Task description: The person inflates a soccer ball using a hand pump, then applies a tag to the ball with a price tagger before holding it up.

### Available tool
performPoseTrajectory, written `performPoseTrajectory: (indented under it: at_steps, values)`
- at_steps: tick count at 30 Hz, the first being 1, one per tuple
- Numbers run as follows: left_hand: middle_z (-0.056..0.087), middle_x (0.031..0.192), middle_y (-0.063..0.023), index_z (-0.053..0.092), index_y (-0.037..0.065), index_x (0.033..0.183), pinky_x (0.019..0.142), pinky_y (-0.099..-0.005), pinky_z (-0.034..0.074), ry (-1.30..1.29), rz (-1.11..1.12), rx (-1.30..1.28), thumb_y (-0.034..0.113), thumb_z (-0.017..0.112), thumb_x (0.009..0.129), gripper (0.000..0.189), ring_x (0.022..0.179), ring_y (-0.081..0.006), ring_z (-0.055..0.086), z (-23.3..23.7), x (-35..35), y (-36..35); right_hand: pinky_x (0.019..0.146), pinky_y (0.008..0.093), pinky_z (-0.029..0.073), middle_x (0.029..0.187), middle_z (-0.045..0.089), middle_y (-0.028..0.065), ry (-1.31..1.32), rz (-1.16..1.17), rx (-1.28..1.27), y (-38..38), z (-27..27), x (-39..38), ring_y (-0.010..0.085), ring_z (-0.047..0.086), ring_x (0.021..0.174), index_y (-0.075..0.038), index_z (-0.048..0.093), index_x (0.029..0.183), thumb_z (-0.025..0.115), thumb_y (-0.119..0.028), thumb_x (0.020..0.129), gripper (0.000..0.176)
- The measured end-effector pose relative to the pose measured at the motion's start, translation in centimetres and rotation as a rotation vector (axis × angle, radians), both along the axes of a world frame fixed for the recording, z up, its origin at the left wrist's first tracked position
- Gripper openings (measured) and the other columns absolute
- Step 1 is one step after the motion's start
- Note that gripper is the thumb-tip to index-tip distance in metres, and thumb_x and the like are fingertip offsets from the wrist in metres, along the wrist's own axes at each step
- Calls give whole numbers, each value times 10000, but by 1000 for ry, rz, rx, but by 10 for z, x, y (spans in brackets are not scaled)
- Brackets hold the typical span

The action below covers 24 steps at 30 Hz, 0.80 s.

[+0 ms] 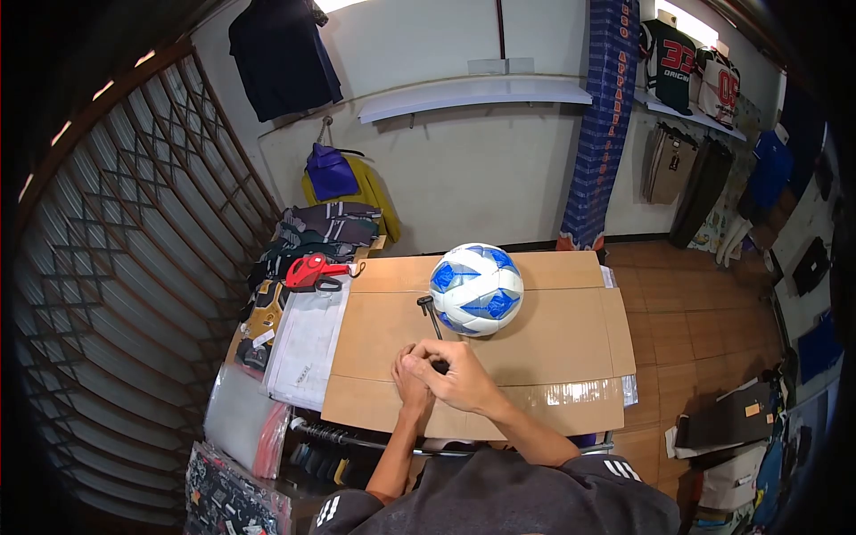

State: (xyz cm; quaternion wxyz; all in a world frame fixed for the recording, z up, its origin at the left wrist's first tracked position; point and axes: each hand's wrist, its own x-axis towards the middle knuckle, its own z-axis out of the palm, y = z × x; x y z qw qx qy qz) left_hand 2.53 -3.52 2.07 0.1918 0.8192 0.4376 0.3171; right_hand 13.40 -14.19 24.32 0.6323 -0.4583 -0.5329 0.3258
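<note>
A black hand pump [432, 312] with a T-shaped handle points away from me, its slim shaft running back into my hands. My left hand [413, 382] is closed around its near part. My right hand [461, 376] is closed over the same end, fingers bent against my left hand. A bit of black shows between the two hands; the rest of that end is hidden by my fingers. Just beyond, a white and blue football [478, 290] rests on the flattened cardboard [562, 343]; neither hand touches it.
A red and black tape-gun-like tool [314, 273] lies on white plastic packs [308, 343] at the left. Folded clothes [330, 227] are piled behind it. A metal rail [374, 443] runs below the cardboard's near edge. A folding metal gate [134, 205] stands far left.
</note>
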Motion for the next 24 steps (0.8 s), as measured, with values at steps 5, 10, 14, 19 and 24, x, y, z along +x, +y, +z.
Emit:
performPoseTrajectory:
  at_steps: [5, 10, 14, 19, 24]
  values:
    - [531, 1488, -169, 641, 70, 1356, 1202, -549, 306, 13, 49, -6, 322, 594, 1018, 425, 1440, -380, 435, -12, 3, 7, 579, 277, 431, 674, 617, 27, -32, -11, -56, 10, -15, 6, 60, 514, 648, 41, 671, 807, 701, -215, 1039, 347]
    - [531, 1480, -172, 625, 62, 1387, 1194, -551, 314, 76, 18, -11, 311, 614, 1000, 460, 1435, -383, 438, -19, -4, 12, 580, 289, 444, 661, 615, 48, -12, -29, -74, 30, -68, 4, 72, 525, 636, 38, 672, 800, 686, -202, 1043, 342]
    - [530, 1480, -167, 626, 85, 1394, 1189, -556, 311, 38, 15, 134, 318, 639, 977, 478, 1434, -379, 439, -33, -4, 11, 585, 297, 464, 666, 621, 64, -30, -55, -103, 40, -103, -4, 85, 544, 626, 42, 675, 811, 669, -204, 1048, 342]
    - [525, 1485, -165, 633, 124, 1398, 1191, -555, 305, -42, -4, 104, 330, 654, 962, 483, 1437, -372, 435, -38, -6, 13, 600, 286, 460, 677, 601, 26, -62, -88, -132, 37, -115, -13, 58, 509, 677, 43, 672, 848, 671, -202, 1052, 319]
    - [518, 1492, -171, 633, 123, 1401, 1194, -559, 297, -55, -34, 92, 363, 663, 948, 514, 1450, -373, 418, -55, -5, 22, 594, 285, 441, 689, 593, 19, -82, -79, -68, 13, -70, -13, 56, 481, 683, 32, 681, 858, 694, -222, 1044, 315]
